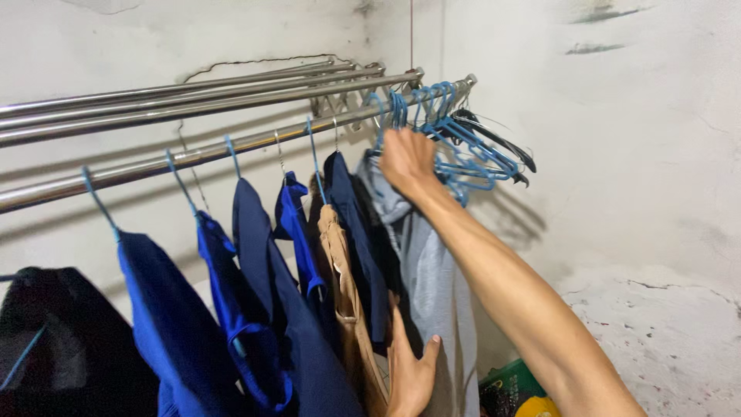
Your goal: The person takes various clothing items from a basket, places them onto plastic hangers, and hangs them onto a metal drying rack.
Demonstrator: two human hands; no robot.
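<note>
Both hands meet the grey garment [436, 286] — right hand [407, 161] closed on its hanger up at the rail [231, 145], left hand [411, 371] spread flat directly below.

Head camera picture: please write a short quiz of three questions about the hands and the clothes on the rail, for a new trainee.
1. True or false: the right hand reaches up to the empty blue hangers at the end of the metal rail.
2. What does the left hand touch? A) the grey garment B) the black hangers C) the wall
3. Fill in: between the dark blue garments and the grey one hangs a ____ garment.

Key: 1 true; 2 A; 3 tan.
</note>
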